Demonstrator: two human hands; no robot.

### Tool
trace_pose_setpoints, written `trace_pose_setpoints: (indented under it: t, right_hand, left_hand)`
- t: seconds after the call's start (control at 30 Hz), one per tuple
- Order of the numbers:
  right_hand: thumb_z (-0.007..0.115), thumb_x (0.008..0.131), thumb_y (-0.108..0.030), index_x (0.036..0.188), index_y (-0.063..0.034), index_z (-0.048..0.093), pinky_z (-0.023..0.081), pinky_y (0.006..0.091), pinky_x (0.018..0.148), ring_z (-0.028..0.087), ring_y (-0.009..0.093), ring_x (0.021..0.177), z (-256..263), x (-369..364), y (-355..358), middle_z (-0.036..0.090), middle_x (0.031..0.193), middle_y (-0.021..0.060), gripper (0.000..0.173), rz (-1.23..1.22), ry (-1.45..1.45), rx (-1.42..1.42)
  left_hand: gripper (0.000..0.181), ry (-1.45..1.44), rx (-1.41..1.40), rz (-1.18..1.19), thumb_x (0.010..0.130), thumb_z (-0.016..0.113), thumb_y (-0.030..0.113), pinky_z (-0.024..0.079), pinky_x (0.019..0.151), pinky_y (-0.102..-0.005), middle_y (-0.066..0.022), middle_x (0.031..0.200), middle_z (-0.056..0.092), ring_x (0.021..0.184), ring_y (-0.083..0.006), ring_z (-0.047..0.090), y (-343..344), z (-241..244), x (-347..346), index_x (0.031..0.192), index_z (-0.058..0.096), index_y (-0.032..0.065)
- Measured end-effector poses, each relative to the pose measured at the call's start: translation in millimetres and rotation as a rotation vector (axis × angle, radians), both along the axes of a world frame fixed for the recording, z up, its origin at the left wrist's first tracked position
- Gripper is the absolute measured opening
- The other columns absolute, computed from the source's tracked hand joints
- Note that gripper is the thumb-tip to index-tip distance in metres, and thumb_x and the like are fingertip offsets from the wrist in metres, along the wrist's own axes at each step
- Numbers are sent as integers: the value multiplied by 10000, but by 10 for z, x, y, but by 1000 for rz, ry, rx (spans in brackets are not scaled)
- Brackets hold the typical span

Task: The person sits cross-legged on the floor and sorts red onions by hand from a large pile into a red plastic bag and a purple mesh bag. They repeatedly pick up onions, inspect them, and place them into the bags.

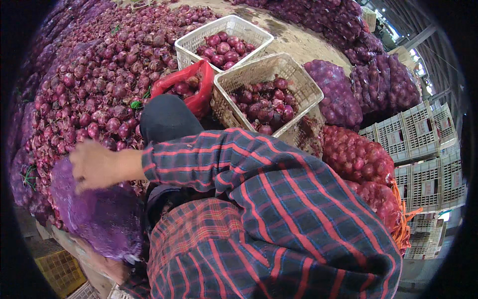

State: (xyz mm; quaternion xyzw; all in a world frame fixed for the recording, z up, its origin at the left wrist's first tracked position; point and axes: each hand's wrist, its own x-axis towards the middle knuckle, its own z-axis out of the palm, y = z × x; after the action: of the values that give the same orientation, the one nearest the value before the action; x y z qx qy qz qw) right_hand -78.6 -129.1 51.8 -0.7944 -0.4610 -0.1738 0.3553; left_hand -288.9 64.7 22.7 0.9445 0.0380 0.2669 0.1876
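Observation:
A purple mesh bag [108, 216] lies at the left, beside my knee. My right hand [93, 164], blurred, reaches across my body and curls over the bag's upper edge. Low at the left is my left hand [112, 267], beneath the bag's lower end; its fingers are hidden or blurred. Beyond the bag spreads a large heap of red onions [108, 89] with loose dry skins.
A red bag [201, 101] of onions stands by my knee [168, 116]. Two plastic crates, one white [224, 22] and one dirtier [267, 59], hold onions. Filled mesh sacks [354, 153] and stacked crates [418, 130] line the right; a yellow crate [59, 269] sits lower left.

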Motion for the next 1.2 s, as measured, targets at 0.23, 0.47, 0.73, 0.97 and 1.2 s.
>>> trace_pose_setpoints:
  t: [0.23,0.47,0.73,0.97,1.2]
  right_hand:
    - [629,746,-457,826,-111,751,369,556,880,523,352,1017,466,224,-29,617,963,183,374,-246,-286,85]
    - [639,723,-422,770,-99,732,476,461,695,640,267,793,123,-469,270,654,746,95,339,87,-100,-29]
    - [798,751,-206,917,-4,726,549,364,726,647,188,838,907,-125,-728,707,881,119,271,626,807,-74]
    - [643,811,-446,1181,-92,624,532,425,800,652,290,963,-44,334,-364,633,1149,166,512,-75,452,-569]
    - [786,687,-221,1205,-59,498,437,403,945,543,298,1059,201,-477,-183,549,1125,145,614,394,192,331]
  left_hand:
    - [555,526,-692,-124,819,694,82,425,700,-250,-39,798,569,781,-117,544,-414,-181,153,1336,505,9]
    - [570,-182,-1094,-165,857,717,138,473,894,-340,-144,1176,604,1001,-263,588,-458,-298,380,1324,467,-71]
    - [439,-176,-491,160,914,621,107,464,904,-407,-181,1184,614,1043,-292,588,-184,-181,304,1311,515,-48]
    - [446,-103,-756,41,918,595,142,459,918,-405,-174,1172,605,1053,-289,579,-343,50,36,1318,504,-33]
    - [454,-57,-841,27,921,568,178,455,932,-403,-166,1160,596,1062,-285,570,-371,49,69,1324,494,-17]
